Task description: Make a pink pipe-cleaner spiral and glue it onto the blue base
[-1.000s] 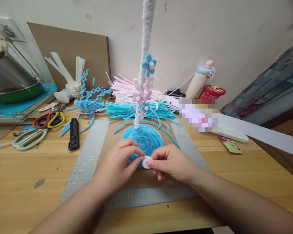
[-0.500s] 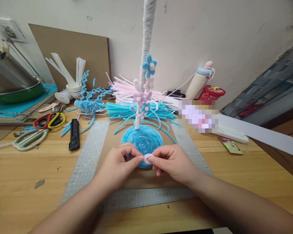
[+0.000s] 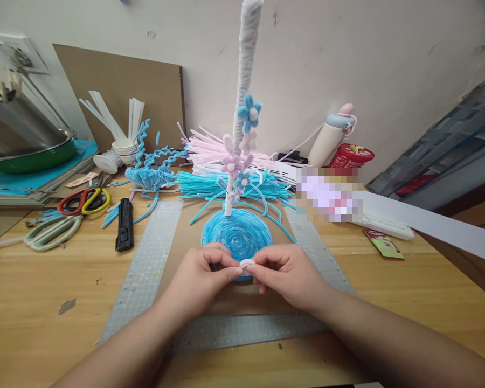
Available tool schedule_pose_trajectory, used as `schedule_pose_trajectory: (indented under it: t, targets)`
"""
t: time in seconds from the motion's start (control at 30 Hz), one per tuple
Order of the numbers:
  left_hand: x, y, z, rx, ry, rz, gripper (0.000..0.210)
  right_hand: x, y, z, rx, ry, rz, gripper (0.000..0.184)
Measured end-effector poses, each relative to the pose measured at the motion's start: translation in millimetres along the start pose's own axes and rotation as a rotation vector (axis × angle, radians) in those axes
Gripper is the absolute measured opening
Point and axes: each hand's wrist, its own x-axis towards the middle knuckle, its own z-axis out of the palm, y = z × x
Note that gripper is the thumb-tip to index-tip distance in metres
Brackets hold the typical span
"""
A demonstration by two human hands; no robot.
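Between the thumbs and fingers of both hands is a small curled piece of pale pink pipe cleaner (image 3: pixel 247 263). My left hand (image 3: pixel 204 272) pinches its left side and my right hand (image 3: pixel 289 272) its right. Just behind them lies a round blue coiled base (image 3: pixel 238 231), partly covered by my fingers. From its back edge rises a tall white wrapped stem (image 3: pixel 246 48). Fuzzy flowers cling to the stem: a blue flower (image 3: pixel 249 113) near the middle, a lilac flower (image 3: pixel 231 166) lower down and a small blue flower (image 3: pixel 243 181) beside it.
Bundles of turquoise pipe cleaners (image 3: pixel 234 186) and pink pipe cleaners (image 3: pixel 210 151) lie behind the stem. At left are green-handled scissors (image 3: pixel 52 233), red-and-yellow scissors (image 3: pixel 84 202) and a black utility knife (image 3: pixel 125 225). A cream bottle (image 3: pixel 326 140) leans at right. Beneath everything is a grey cutting mat (image 3: pixel 137 280).
The pink piece looks more arched between my fingertips, its loop turned a little. Both hands stay nearly in place, and the whole view has shifted slightly.
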Motion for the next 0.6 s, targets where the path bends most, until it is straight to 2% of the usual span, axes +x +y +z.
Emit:
schedule_pose_trajectory:
  t: [0.1,0.2,0.3,0.47,0.6]
  targets:
    - [-3.0,0.2,3.7,0.134,0.031,0.073,0.015,0.8,0.4,1.2,-0.006,0.026,0.001,0.031]
    - [-7.8,-2.5,10.2,0.327,0.098,0.245,0.02,1.7,1.6,3.7,0.06,0.092,0.018,0.028]
    - [-11.0,-6.3,16.7,0.368,0.169,0.33,0.022,1.8,3.7,7.2,0.119,0.151,0.007,0.027]
    - [-9.2,-3.9,22.0,0.098,0.173,0.173,0.021,1.8,9.6,11.9,0.154,0.229,-0.024,0.025]
    - [-5.7,1.7,21.2,-0.141,0.144,-0.064,0.026,4.0,11.1,10.8,0.147,0.216,-0.045,0.023]
